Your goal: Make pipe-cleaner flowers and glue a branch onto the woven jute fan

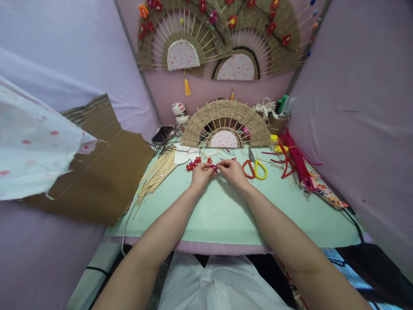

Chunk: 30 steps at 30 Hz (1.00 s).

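Both my hands meet at the middle of a pale green table (226, 215). My left hand (202, 173) and my right hand (232, 170) are closed in a pinch on a small pink pipe-cleaner piece (214, 168) held between them. Small red pipe-cleaner flowers (192, 164) lie just left of my left hand. Scissors with one orange and one yellow handle (254, 167) lie right of my right hand. Behind my hands stands a woven straw fan-shaped arch (226, 117) with a pink dotted half-circle centre.
A bundle of thin wooden sticks (155, 175) lies at the table's left. Red and pink pipe cleaners (295, 159) pile at the right. Cardboard (103, 172) leans at the left. Finished fans with flowers (222, 38) hang on the back wall. A cup of pens (280, 116) stands at back right.
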{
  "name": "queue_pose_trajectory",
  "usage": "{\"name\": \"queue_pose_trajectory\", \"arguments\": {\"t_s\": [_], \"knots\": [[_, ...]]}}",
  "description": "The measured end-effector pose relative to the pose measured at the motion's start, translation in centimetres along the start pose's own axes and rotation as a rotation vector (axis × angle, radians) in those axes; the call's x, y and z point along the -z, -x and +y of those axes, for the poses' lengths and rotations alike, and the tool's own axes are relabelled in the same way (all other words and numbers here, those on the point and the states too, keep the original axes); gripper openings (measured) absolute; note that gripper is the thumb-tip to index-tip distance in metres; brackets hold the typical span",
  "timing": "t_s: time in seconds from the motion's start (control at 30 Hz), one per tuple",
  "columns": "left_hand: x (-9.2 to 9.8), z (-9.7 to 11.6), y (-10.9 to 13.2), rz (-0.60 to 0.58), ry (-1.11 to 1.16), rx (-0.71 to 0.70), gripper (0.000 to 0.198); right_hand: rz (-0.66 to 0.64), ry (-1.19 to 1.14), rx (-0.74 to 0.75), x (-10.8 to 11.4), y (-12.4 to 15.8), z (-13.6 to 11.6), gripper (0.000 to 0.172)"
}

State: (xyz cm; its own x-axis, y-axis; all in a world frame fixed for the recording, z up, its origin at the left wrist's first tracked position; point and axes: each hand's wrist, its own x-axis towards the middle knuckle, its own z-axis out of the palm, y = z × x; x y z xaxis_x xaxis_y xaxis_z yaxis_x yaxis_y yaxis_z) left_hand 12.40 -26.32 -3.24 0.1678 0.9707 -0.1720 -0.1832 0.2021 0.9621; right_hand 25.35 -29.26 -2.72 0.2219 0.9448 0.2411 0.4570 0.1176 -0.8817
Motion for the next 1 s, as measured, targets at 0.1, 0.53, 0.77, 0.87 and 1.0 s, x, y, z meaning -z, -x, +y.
{"name": "queue_pose_trajectory", "arguments": {"t_s": [0.1,0.53,0.77,0.87,1.0], "knots": [[0.03,-0.1,-0.05,0.006,-0.039,-0.004,0.014,-0.008,0.104,0.043,0.02,0.12,-0.13,0.015],[0.31,-0.87,-0.58,-0.019,-0.073,-0.046,0.009,-0.033,0.254,0.108,-0.11,0.11,0.14,0.015],[0.21,-0.35,-0.23,-0.036,-0.066,-0.017,0.008,-0.07,0.196,0.07,0.19,0.07,0.05,0.015],[0.25,-0.32,-0.18,-0.043,-0.063,-0.011,0.009,-0.07,0.19,0.059,0.23,0.09,-0.02,0.014],[0.33,-0.38,-0.18,-0.054,-0.085,-0.003,0.01,-0.094,0.183,0.058,0.22,0.18,-0.13,0.015]]}}
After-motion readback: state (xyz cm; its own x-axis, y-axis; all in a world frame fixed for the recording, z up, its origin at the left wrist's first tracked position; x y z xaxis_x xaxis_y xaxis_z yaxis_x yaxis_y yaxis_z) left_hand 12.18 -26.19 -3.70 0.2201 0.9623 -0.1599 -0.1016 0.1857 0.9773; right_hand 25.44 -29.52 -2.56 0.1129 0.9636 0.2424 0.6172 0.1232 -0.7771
